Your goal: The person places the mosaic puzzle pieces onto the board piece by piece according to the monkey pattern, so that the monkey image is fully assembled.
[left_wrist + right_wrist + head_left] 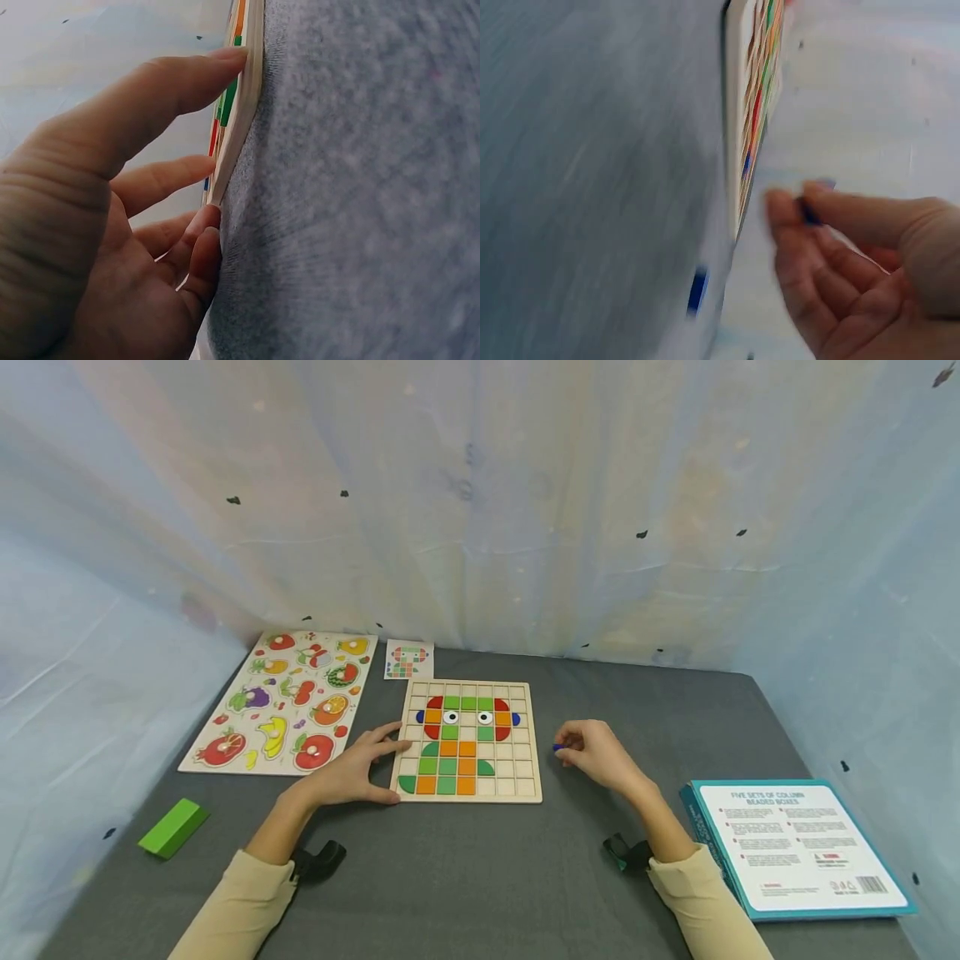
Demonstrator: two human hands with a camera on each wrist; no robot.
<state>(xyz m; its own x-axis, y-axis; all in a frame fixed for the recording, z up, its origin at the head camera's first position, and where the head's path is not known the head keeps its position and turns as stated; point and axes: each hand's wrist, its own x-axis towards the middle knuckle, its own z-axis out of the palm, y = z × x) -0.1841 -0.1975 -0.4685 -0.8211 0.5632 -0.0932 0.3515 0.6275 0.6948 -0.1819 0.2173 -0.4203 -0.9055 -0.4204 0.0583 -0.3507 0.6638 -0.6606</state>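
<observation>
A wooden grid board point(510, 789) lies on the grey table, carrying red, green, orange and blue pieces and two eye tiles that form a figure. Along its left edge rests my left hand point(360, 768), thumb at the near corner and fingers spread farther up the side. To the right of the board, my right hand point(600, 754) is raised, pinching a small dark blue piece point(808, 211) between thumb and index finger. Another blue piece point(697, 291) lies on the table in the right wrist view. The held piece's shape is mostly covered by the fingertips.
A small pattern card point(409, 660) stands behind the board. Left of it lies a fruit picture board point(255, 693), with a green block point(174, 828) nearer the front. At the right is a teal and white box point(810, 852). A pale curtain point(480, 527) hangs behind.
</observation>
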